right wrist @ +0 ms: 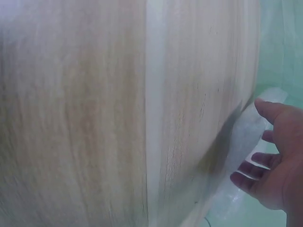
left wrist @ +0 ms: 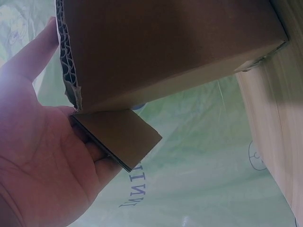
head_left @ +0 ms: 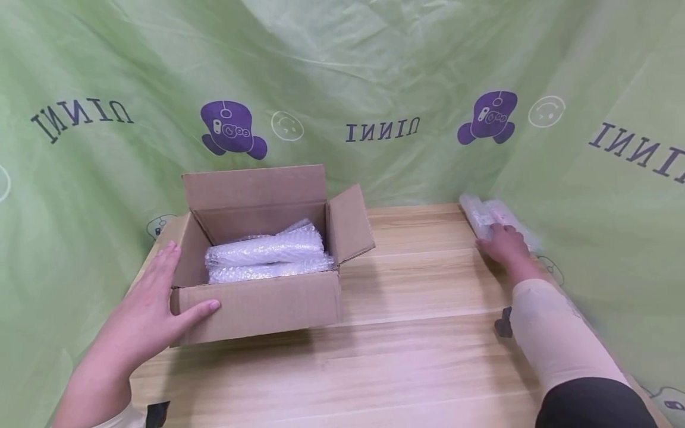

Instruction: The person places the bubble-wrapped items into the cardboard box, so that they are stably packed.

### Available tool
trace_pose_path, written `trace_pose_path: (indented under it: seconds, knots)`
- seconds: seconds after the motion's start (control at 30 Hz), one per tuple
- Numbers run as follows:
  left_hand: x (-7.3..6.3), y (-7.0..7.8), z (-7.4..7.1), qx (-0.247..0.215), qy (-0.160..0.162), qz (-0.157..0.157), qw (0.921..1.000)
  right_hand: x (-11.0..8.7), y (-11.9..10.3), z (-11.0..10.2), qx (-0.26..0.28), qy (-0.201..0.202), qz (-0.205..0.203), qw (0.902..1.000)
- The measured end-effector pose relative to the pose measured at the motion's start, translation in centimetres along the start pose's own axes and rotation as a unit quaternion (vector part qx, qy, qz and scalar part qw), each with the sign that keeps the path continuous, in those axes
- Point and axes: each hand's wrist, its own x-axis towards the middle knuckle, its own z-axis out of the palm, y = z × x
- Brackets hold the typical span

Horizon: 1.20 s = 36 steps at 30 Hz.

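Note:
An open cardboard box (head_left: 257,306) stands on the left of the table in the head view. Several bubble-wrapped bundles (head_left: 267,246) lie inside it. My left hand (head_left: 147,309) rests at the box's near left corner, thumb along the front and fingers stretched along the left side flap. In the left wrist view its palm faces that corner, with some fingers partly hidden behind a flap (left wrist: 118,137). At the table's far right, my right hand (head_left: 505,244) is over more bubble wrap (head_left: 475,209), fingers spread and slightly bent. Whether the fingertips touch the wrap I cannot tell.
The wooden table (head_left: 417,297) is boxed in by a green printed curtain (head_left: 374,59) at the back and both sides. Small black pieces (head_left: 504,323) sit near the table's right and front left edges. The box's right flap (head_left: 350,223) sticks outward.

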Motion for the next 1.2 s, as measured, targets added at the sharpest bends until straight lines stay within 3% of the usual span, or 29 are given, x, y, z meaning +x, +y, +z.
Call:
trace_pose_path:
  seconds: [0.37,0.63,0.83,1.0,1.2]
  knots:
    - [0.2,0.1,0.0,0.004,-0.004,-0.003,1.0,0.2,-0.4,0.5,0.027,0.04,0.03,0.9983]
    - [0.2,0.1,0.0,0.004,-0.003,-0.002,1.0,0.2,-0.7,0.4,0.035,0.038,0.039,0.9979]
    - [0.1,0.1,0.0,0.003,-0.003,-0.003,1.0,0.1,-1.7,-0.2,0.053,0.053,-0.016,0.997]
    - [0.0,0.0,0.0,-0.001,-0.002,-0.003,1.0,-0.3,-3.7,-1.6,0.074,0.061,-0.061,0.9935]
    - [-0.1,0.0,0.0,0.0,-0.003,-0.004,1.0,-0.5,-6.4,-3.1,0.061,0.085,-0.109,0.9884]
